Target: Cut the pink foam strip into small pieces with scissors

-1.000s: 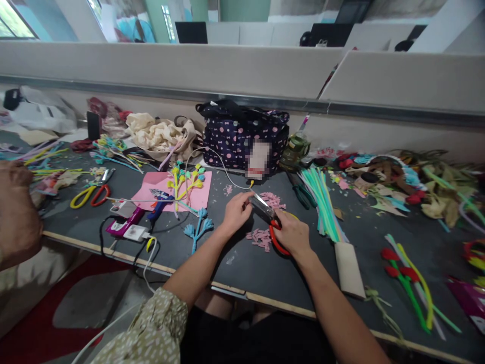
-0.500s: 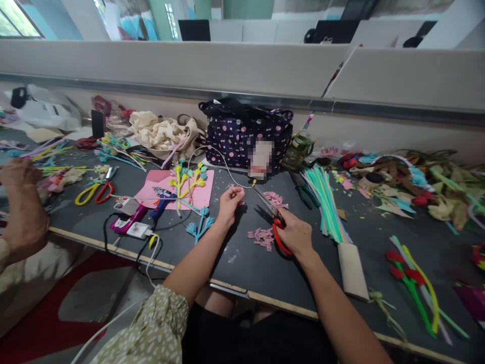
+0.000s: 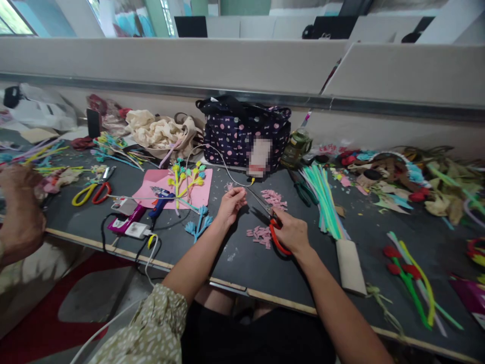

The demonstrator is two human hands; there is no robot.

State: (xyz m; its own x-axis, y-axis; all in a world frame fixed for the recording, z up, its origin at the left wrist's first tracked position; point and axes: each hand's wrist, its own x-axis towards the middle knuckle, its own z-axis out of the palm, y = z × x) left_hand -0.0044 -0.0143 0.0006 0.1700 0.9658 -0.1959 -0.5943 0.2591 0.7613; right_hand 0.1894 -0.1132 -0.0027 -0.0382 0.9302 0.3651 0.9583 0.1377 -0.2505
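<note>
My right hand (image 3: pixel 292 231) grips a pair of scissors (image 3: pixel 278 237) by their red handles. The blades point up and left, their tips close to my left fingers. Just left of the blades, my left hand (image 3: pixel 230 206) is closed in a pinch above the dark table. What it holds, if anything, is too small to make out. Small cut pink pieces (image 3: pixel 259 235) lie in a heap below the scissors. A second heap of pink pieces (image 3: pixel 274 198) lies just beyond the blades.
A dotted dark bag (image 3: pixel 227 136) stands at the back, with a cable before it. Left are pink paper (image 3: pixel 151 181), a blue glue gun (image 3: pixel 161 202) and yellow-and-red scissors (image 3: pixel 94 191). Green pliers (image 3: pixel 301 189) and pipe cleaners (image 3: pixel 324 202) lie right. A co-worker's hand (image 3: pixel 18 179) is far left.
The scissor blades look more closed than before. Both of my hands stay in nearly the same place, and the view has shifted slightly.
</note>
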